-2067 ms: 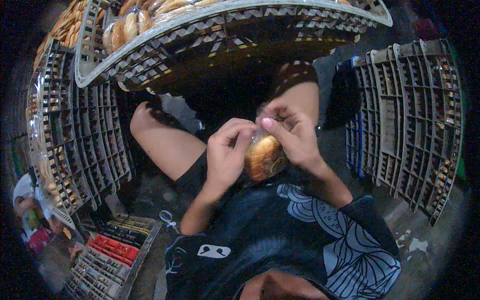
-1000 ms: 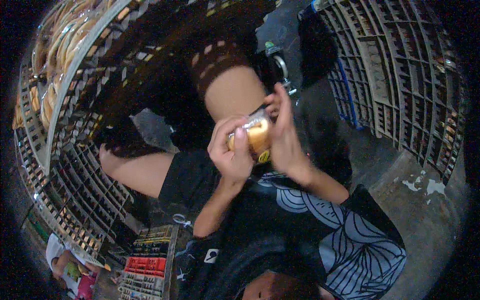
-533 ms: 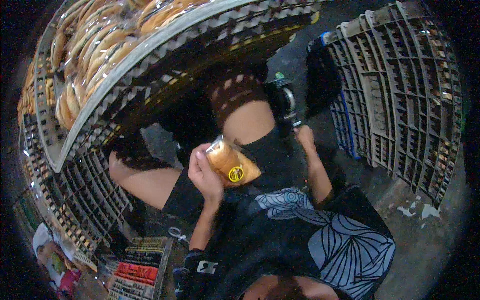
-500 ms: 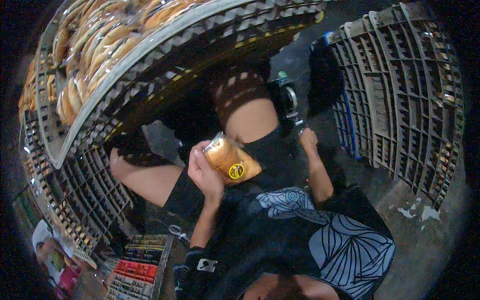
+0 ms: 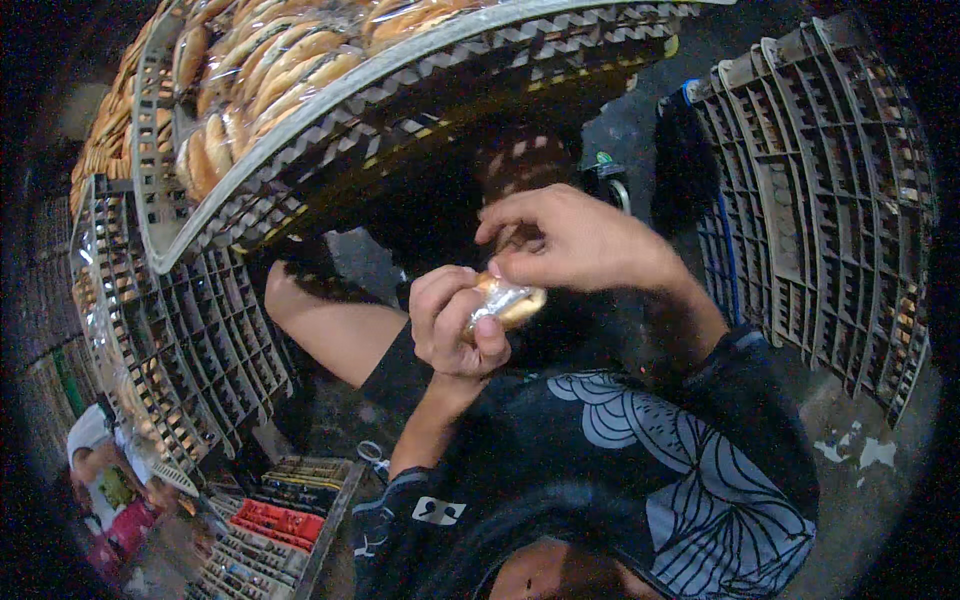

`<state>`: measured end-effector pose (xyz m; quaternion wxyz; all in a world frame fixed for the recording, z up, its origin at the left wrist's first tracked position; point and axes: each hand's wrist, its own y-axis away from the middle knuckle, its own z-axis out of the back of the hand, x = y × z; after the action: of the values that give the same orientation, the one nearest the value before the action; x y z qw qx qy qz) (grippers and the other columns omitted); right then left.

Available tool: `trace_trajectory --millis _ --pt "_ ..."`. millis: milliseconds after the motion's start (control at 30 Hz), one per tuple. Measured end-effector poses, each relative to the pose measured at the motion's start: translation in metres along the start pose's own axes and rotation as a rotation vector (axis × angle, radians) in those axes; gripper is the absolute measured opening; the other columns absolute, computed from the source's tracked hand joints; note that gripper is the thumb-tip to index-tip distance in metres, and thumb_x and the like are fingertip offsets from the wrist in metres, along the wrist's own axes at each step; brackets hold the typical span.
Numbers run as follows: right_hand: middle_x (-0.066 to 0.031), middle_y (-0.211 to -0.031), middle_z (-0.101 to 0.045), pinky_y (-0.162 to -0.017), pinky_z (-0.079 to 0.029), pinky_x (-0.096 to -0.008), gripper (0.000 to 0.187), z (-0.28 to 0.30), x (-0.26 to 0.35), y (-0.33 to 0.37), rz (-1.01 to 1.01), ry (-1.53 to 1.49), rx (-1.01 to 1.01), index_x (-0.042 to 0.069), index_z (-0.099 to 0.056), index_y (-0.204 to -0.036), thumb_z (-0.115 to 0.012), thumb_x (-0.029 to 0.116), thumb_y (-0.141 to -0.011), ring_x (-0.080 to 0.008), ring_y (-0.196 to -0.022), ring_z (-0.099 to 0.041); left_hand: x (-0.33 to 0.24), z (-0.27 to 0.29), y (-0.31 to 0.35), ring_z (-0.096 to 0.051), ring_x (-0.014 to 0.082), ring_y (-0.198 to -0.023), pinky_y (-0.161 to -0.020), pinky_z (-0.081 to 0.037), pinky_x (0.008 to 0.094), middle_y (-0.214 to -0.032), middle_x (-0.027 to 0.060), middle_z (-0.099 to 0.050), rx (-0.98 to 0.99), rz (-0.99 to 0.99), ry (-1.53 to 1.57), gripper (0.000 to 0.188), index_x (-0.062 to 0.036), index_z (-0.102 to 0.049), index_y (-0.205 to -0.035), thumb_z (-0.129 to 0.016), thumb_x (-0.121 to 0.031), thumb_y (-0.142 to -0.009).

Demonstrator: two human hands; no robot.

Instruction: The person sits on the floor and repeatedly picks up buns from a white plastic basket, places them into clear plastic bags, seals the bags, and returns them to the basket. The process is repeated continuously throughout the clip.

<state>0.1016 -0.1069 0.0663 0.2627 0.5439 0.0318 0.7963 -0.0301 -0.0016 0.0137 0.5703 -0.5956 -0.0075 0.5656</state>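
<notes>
Bread (image 5: 526,306) in wrap (image 5: 493,297) inside left hand (image 5: 445,322), beside right hand (image 5: 590,242)

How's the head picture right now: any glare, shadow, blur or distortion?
Head view: glare flecks the clear-plastic-wrapped golden bread roll; head view: dappled shadow on the bare right leg; head view: the bare right hand looks slightly soft; head view: fisheye bends the grey plastic lattice crate, and the corners go black.

The bread (image 5: 521,308) is golden and pale cream. The black shirt (image 5: 540,450) carries blue-grey, black-lined scallops. A crate (image 5: 277,522) is red.
</notes>
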Motion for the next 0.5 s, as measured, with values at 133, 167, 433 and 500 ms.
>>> trace_trajectory --millis 133,167,433,500 --pt "-0.0152 -0.089 -0.06 -0.075 -0.045 -0.0274 0.035 -0.008 -0.027 -0.034 -0.134 0.22 0.323 -0.002 -0.054 -0.1 -0.059 0.019 -0.073 -0.0203 -0.084 -0.058 -0.002 -0.005 0.005 -0.055 0.0269 -0.072 -0.066 -0.046 0.0358 -0.081 0.0164 -0.054 -0.008 0.123 0.112 0.029 -0.0008 -0.046 -0.085 -0.041 -0.029 -0.086" --pt "-0.0136 -0.091 -0.06 -0.075 -0.045 -0.0276 0.034 -0.02 -0.049 -0.035 -0.024 0.037 0.274 -0.001 -0.054 -0.101 -0.058 0.02 -0.075 -0.019 -0.085 -0.058 -0.003 -0.011 0.004 -0.054 0.0266 -0.076 -0.07 -0.045 0.0364 -0.084 0.0169 -0.054 -0.024 0.233 0.201 0.032 -0.0008 -0.044 -0.087 -0.038 -0.033 -0.087" --pt "-0.0122 -0.095 -0.061 -0.081 -0.043 -0.031 0.064 0.005 0.01 -0.025 0.218 -0.356 -0.442 0.0 -0.053 -0.106 -0.076 0.036 -0.059 -0.02 -0.089 -0.057 0.035 -0.002 -0.114 -0.055 0.0239 -0.081 -0.076 -0.044 0.0358 -0.086 0.0143 -0.056 -0.156 0.211 0.022 0.042 -0.001 -0.043 -0.102 -0.046 -0.038 -0.083" --pt "-0.0092 -0.088 -0.063 -0.074 -0.045 -0.0291 0.045 0.035 0.038 -0.019 0.336 -0.327 -0.59 0.001 -0.058 -0.098 -0.072 0.029 -0.066 -0.0164 -0.081 -0.059 0.034 0.019 -0.183 -0.055 0.0251 -0.08 -0.076 -0.044 0.0374 -0.085 0.0136 -0.057 -0.197 -0.034 -0.075 0.042 -0.0021 -0.043 -0.103 -0.05 -0.037 -0.081"
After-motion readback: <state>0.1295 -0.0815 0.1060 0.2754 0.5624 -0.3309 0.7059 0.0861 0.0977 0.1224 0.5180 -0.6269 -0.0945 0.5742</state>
